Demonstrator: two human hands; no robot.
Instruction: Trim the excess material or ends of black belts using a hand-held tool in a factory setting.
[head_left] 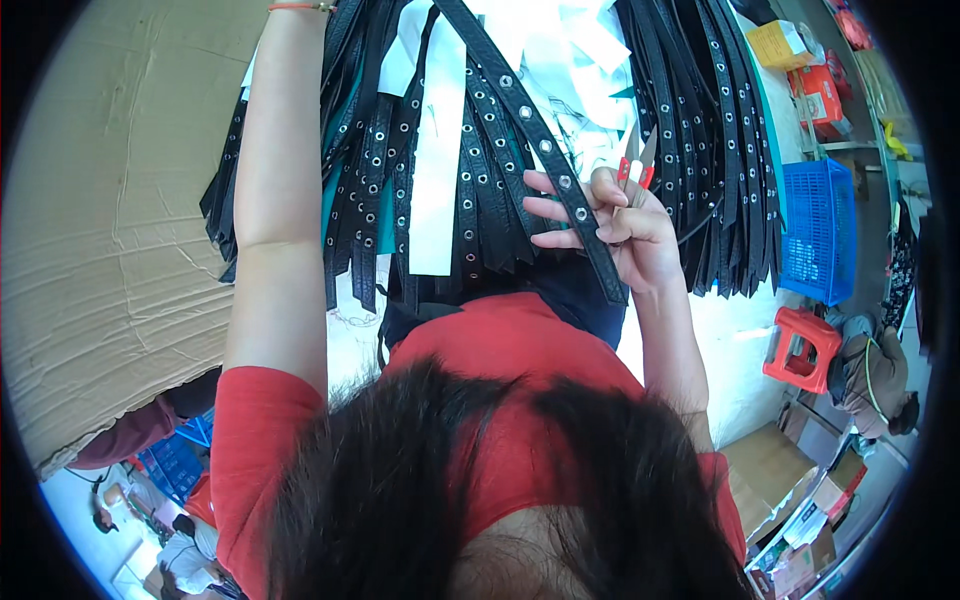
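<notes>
My right hand [645,240] is closed round a pair of thread snips [636,172] with red and white handles, blades pointing away from me. A black belt strap [553,165] with a row of metal eyelets slants through the same hand, its end hanging past the thumb toward me. My left forearm [280,170] reaches up to the far edge, where a band circles the wrist; the hand itself is out of the picture. Many similar eyelet straps lie in a left bunch [370,200] and a right bunch [735,170]. A white strip [437,190] rests over the left bunch.
Corrugated cardboard [120,200] covers the left side. On the right are a blue plastic basket [818,235], a red stool [803,350], a yellow box [778,46] and a red box [820,100]. Other people appear at the lower left and far right.
</notes>
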